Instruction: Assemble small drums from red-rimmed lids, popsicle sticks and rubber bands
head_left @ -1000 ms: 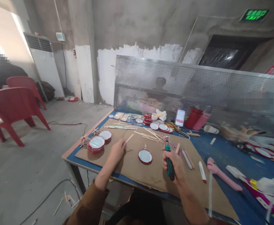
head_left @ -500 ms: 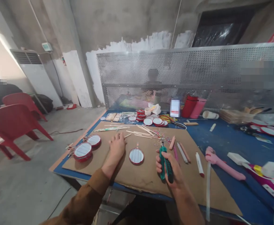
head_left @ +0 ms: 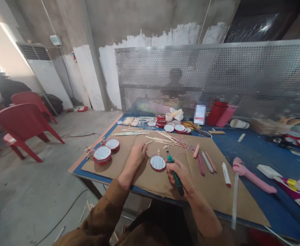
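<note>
My left hand is closed on a thin wooden stick, its end poking out past the fingertips. Wrapped round green-handled pliers, my right hand holds the jaws pointing up and slightly left. Between both hands lies a round red-rimmed disc with a white striped face and a short wooden neck at its top. Left of my left hand sit two similar discs, a larger one and a smaller one, with sticks at their left sides.
Cardboard covers the blue table's front. Loose sticks and coloured rubber bands lie behind my hands. To the right are pens, a white marker and a pink glue gun. A perforated metal screen stands behind.
My left hand has closed on the stick and drawn nearer the middle disc. My right hand has brought the pliers left, beside that disc, with their handles turned. The view has shifted slightly.
</note>
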Available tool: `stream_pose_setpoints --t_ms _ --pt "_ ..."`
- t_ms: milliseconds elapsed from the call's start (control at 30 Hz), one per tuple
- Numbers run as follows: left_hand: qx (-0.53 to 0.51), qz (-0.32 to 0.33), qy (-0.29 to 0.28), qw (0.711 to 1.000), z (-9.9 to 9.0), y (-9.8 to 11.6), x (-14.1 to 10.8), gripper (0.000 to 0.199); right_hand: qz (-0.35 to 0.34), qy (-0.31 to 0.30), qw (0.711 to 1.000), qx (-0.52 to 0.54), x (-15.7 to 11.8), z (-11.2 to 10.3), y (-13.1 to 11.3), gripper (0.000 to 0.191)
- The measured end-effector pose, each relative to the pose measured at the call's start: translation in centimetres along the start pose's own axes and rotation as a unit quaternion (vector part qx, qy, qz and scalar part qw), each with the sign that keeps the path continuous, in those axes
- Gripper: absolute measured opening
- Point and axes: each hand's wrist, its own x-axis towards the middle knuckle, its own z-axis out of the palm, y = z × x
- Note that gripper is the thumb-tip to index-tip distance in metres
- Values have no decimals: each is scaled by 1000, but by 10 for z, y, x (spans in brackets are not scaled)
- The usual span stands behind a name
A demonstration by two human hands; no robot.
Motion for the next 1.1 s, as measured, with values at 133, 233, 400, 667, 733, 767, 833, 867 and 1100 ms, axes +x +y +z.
stream_pose_setpoints --t_ms 133,233,400,667,733,767,833,867,1100 --pt "-20 12 17 1000 1 -3 0 18 34 -12 999 27 3 1 -3 35" --pt "-58 49 -1 997 2 -1 0 15 29 -12 999 -12 3 5 -5 32" --pt "-53 91 -47 993 5 4 -6 11 -43 -4 991 -130 6 13 1 30" --pt "35 160 -51 985 -1 3 -5 9 -36 -14 964 -262 16 15 5 37" --pt "48 183 -52 981 -3 2 -5 9 -37 -16 961 -272 14 16 2 35" --pt "49 186 -51 980 -3 2 -5 9 -38 -14 962 -271 14 17 1 34" --pt "44 179 -56 981 -4 3 -7 8 -37 -13 963 -267 14 19 0 31" --pt "40 170 -60 983 -4 4 -7 8 -36 -13 963 -266 14 19 0 30" --pt "32 122 -29 992 -2 4 -8 19 -31 -9 951 -306 14 11 -10 29"
